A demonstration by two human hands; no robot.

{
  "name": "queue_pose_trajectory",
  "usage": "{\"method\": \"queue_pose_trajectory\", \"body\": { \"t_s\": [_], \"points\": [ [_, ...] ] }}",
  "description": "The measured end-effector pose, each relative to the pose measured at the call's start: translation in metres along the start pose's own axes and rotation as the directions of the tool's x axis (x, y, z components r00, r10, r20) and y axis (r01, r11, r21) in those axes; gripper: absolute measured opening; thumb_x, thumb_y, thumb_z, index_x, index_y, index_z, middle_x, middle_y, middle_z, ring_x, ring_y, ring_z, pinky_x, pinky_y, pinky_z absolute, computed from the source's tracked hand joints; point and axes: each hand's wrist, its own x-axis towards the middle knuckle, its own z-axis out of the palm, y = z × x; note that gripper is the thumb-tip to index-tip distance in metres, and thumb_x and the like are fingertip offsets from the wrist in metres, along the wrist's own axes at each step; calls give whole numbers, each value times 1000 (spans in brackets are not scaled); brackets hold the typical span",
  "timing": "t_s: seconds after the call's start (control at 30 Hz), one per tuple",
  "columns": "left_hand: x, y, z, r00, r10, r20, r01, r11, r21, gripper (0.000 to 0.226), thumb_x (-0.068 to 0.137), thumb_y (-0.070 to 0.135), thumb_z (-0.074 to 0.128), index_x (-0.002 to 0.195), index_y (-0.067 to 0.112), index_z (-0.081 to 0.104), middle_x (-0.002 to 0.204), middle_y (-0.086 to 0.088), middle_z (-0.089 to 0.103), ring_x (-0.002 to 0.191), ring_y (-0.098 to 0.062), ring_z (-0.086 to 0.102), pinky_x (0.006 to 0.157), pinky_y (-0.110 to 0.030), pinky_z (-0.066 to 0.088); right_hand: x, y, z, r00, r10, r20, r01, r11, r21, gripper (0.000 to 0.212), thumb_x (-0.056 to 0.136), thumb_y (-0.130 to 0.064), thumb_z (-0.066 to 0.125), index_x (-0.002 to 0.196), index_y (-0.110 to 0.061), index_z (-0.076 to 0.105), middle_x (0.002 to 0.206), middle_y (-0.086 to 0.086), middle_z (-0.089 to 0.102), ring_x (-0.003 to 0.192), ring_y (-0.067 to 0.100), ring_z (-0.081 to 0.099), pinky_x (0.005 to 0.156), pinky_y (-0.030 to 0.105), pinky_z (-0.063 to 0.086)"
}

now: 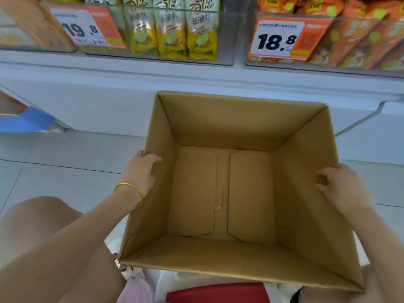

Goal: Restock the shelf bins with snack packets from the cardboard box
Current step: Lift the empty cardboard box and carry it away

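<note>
Left hand (140, 171) and right hand (341, 186), each grip narrow around opposite cardboard box (218, 127) walls.

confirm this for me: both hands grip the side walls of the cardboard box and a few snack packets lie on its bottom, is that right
Not quite. The head view shows the cardboard box empty: only its bare bottom flaps show, with no snack packets inside. The rest stands: the left hand grips the left wall and the right hand grips the right wall.
</note>
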Motion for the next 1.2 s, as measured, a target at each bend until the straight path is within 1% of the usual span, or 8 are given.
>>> {"method": "queue_pose_trajectory", "body": {
  "t_s": [0.17, 0.37, 0.5, 0.63, 0.83, 0.93, 1.03, 1.2],
  "points": [
    [-5, 17, -25, 998, 5, 63, -3, 999, -37, 41, 87, -2, 53, 119, 22, 64, 122, -9, 48, 106, -32, 55, 95, -33, 41, -7, 7, -17, 999, -9, 40, 7, 998, 55, 34, 86, -4, 63, 118, -15, 69, 110, 21, 56, 98, 42, 57, 89, 43, 47],
    [-34, 50, -84, 975, 5, 222, 8, 998, -57, 29, 82, 18, 71, 112, 21, 69, 107, -3, 40, 90, -23, 52, 90, -28, 40, -48, 11, -90, 996, 34, 86, -42, 994, 100, 30, 88, -9, 65, 116, -17, 70, 111, 18, 53, 97, 39, 57, 92, 43, 49],
    [-58, 74, -131, 962, 92, 258, -71, 993, -90, 26, 81, 17, 72, 107, 19, 71, 112, -4, 39, 88, -19, 47, 91, -23, 35, -101, 18, -142, 985, 118, 129, -130, 987, 92, 31, 86, -20, 69, 117, -17, 68, 116, 19, 50, 102, 39, 55, 92, 44, 47],
    [-77, 112, -183, 937, 221, 269, -205, 975, -88, 24, 82, 12, 71, 104, 18, 71, 110, -4, 38, 90, -18, 45, 95, -22, 34, -164, 40, -184, 968, 228, 101, -242, 958, 157, 29, 85, -21, 70, 113, -14, 70, 116, 24, 50, 106, 42, 53, 94, 46, 45],
    [-108, 198, -217, 883, 352, 310, -371, 929, 1, 27, 82, 13, 71, 108, 19, 69, 102, -2, 37, 88, -17, 44, 87, -22, 33, -230, 107, -220, 945, 318, 73, -326, 921, 212, 27, 87, -23, 68, 111, -13, 71, 111, 20, 55, 96, 39, 58, 82, 39, 46],
    [-136, 256, -214, 849, 399, 347, -432, 902, 21, 27, 81, 12, 72, 107, 21, 69, 104, -3, 37, 93, -21, 45, 90, -24, 32, -272, 158, -232, 921, 381, 76, -388, 887, 250, 27, 86, -25, 69, 112, -16, 71, 113, 19, 56, 101, 36, 57, 84, 38, 45],
    [-164, 315, -205, 796, 459, 394, -519, 853, 54, 27, 82, 13, 72, 107, 21, 69, 104, -3, 35, 91, -18, 41, 92, -24, 32, -313, 208, -243, 885, 459, 81, -461, 838, 290, 27, 86, -26, 69, 112, -18, 70, 115, 18, 54, 108, 35, 56, 86, 38, 45],
    [-202, 416, -172, 706, 541, 457, -641, 763, 85, 28, 80, 14, 74, 106, 23, 69, 104, -2, 36, 92, -18, 42, 93, -26, 35, -368, 296, -246, 807, 582, 101, -578, 744, 335, 27, 87, -29, 68, 112, -20, 70, 96, 6, 42, 95, 34, 57, 81, 37, 44]
  ]
}}
